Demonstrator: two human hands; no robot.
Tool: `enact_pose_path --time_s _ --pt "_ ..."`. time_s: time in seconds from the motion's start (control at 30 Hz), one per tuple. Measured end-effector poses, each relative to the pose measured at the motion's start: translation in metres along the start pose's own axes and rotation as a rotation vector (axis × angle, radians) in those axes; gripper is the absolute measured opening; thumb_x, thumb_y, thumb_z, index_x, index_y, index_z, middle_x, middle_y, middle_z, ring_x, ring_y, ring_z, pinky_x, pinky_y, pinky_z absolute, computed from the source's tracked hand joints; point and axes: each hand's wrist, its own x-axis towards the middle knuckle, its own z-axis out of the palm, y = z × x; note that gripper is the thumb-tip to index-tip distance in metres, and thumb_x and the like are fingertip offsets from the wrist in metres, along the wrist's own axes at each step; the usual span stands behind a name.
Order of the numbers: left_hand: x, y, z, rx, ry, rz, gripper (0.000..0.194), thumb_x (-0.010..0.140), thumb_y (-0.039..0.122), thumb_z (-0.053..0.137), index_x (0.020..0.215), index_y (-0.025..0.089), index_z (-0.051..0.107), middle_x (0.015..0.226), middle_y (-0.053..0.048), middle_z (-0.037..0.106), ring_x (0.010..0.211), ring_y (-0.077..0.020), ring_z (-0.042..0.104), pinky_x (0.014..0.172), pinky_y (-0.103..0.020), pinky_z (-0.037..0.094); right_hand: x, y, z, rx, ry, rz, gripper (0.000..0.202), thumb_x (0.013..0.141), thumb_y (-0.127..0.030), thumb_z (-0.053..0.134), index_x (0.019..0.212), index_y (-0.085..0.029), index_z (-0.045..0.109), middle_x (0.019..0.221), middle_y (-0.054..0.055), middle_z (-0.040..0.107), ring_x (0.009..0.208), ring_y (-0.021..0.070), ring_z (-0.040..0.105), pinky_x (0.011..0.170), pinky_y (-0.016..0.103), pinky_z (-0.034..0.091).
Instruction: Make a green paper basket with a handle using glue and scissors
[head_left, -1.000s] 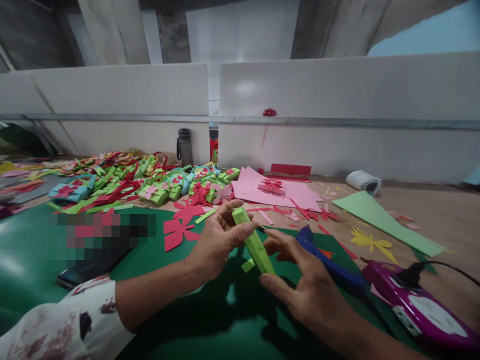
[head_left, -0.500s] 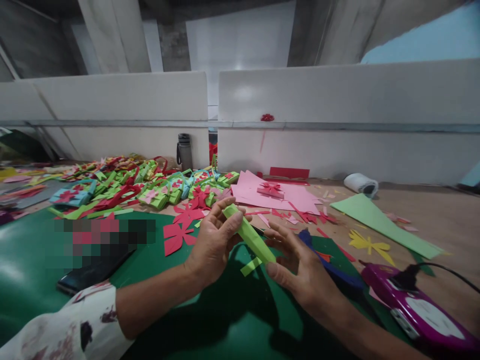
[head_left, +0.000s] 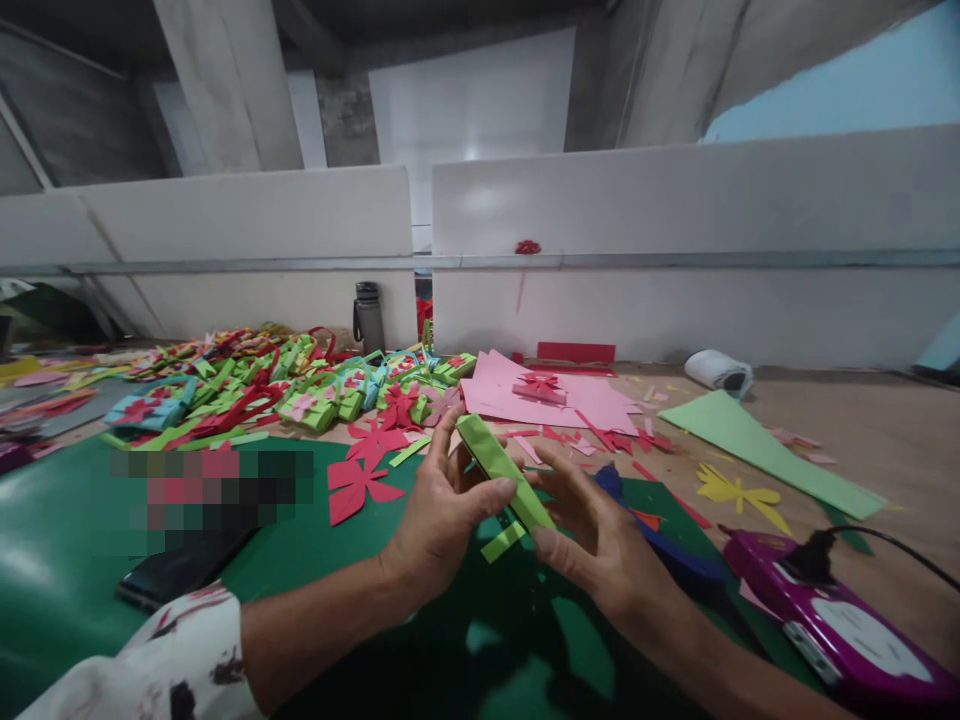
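Observation:
A narrow light-green folded paper box (head_left: pixel 506 475) is held aslant above the green mat (head_left: pixel 300 545). My left hand (head_left: pixel 431 525) grips its upper part, thumb on the front edge and fingers behind. At the lower right end, my right hand (head_left: pixel 604 535) has its thumb against the box; its other fingers curve behind, partly hidden. Below the box a short light-green paper strip (head_left: pixel 502 543) shows; whether it is joined to the box I cannot tell. Red paper flower cutouts (head_left: pixel 360 487) lie left of my hands. Beside my right hand rests a blue tool (head_left: pixel 679 560), apparently a glue gun.
Several finished small paper bags (head_left: pixel 315 405) are heaped at the back left. Pink sheets (head_left: pixel 480 395) lie behind my hands. On the right are a light-green sheet (head_left: pixel 765 455), a yellow cutout (head_left: pixel 739 490) and a purple power strip (head_left: pixel 847 620) with a cord. A dark bottle (head_left: pixel 368 318) stands behind.
My left thumb has slid down along the box toward its middle, and the box shows more of its side. My right hand stays at the lower end. The view has tilted slightly upward.

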Motion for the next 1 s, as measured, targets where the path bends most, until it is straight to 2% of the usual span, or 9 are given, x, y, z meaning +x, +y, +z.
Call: enact_pose_path --time_s 0.13,0.3,0.47,0.67,0.8,1.0 --pt "-0.0006 -0.0011 0.0016 -0.001 0.025 -0.007 0.089 0.068 0.009 0.07 0.137 0.029 0.018 0.126 -0.008 0.053 0.116 -0.0236 0.052 0.098 -0.038 0.041 -0.0015 -0.001 0.001 -0.006 -0.014 -0.005 0.078 0.075 -0.049 0.062 0.139 -0.021 0.026 0.126 0.016 0.053 0.103 0.0265 0.06 0.08 0.041 0.053" --pt "-0.0011 0.0003 0.0037 -0.021 0.053 -0.036 0.089 0.067 0.008 0.069 0.137 0.032 0.019 0.12 -0.007 0.055 0.106 -0.0222 0.057 0.085 -0.034 0.049 -0.0008 -0.0012 0.0019 -0.001 -0.014 0.024 0.072 0.077 -0.04 0.061 0.137 -0.022 0.028 0.123 0.014 0.053 0.098 0.0243 0.06 0.08 0.039 0.052" --pt "0.0005 -0.0002 0.002 -0.015 0.078 -0.034 0.065 0.076 0.015 0.064 0.13 0.032 0.032 0.099 -0.002 0.058 0.082 -0.0165 0.062 0.07 -0.031 0.053 -0.0024 0.0001 0.0029 0.025 -0.029 0.042 0.066 0.078 -0.038 0.06 0.136 -0.026 0.032 0.118 0.01 0.057 0.095 0.0223 0.061 0.084 0.038 0.049" --pt "0.0032 0.0029 0.0012 -0.034 0.078 -0.041 0.039 0.082 0.024 0.059 0.118 0.027 0.042 0.089 -0.001 0.055 0.081 -0.0152 0.06 0.069 -0.03 0.053 -0.0023 -0.001 0.0043 0.033 -0.054 0.039 0.059 0.079 -0.038 0.059 0.134 -0.027 0.038 0.116 0.01 0.057 0.096 0.0229 0.06 0.083 0.039 0.049" --pt "0.0036 0.0055 0.0028 -0.023 0.088 -0.054 0.03 0.085 0.028 0.053 0.113 0.025 0.043 0.088 -0.002 0.055 0.075 -0.015 0.058 0.066 -0.033 0.053 -0.0019 -0.0021 0.005 0.017 -0.051 0.055 0.057 0.079 -0.04 0.059 0.131 -0.025 0.041 0.116 0.01 0.056 0.098 0.0227 0.059 0.086 0.04 0.048" --pt "0.0022 0.0076 0.0042 0.02 0.118 -0.076 0.021 0.084 0.035 0.051 0.101 0.023 0.045 0.084 -0.002 0.052 0.077 -0.0181 0.057 0.06 -0.033 0.053 -0.0041 -0.0043 0.0071 0.005 -0.073 0.07 0.055 0.08 -0.039 0.057 0.13 -0.024 0.04 0.114 0.011 0.057 0.093 0.0218 0.061 0.084 0.041 0.048"
